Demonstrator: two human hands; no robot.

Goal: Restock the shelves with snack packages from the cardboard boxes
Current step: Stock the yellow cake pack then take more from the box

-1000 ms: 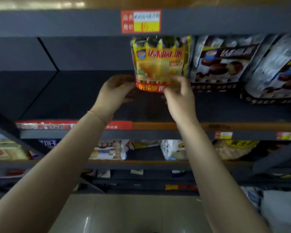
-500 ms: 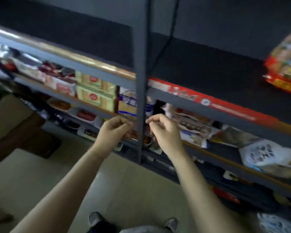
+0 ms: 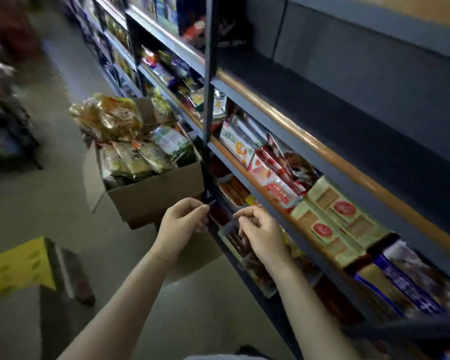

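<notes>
Dim aisle, soft overhead light, sheen on shelf edges, motion blur at left, wide-angle edge warping

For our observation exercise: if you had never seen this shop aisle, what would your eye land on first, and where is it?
First the open cardboard box on the floor left of the shelves, heaped with shiny snack packages. Then the two bare hands low in the middle, left hand and right hand, fingers loosely curled and holding nothing. To the right, red and cream biscuit boxes line a middle shelf, under a bare dark shelf.
</notes>
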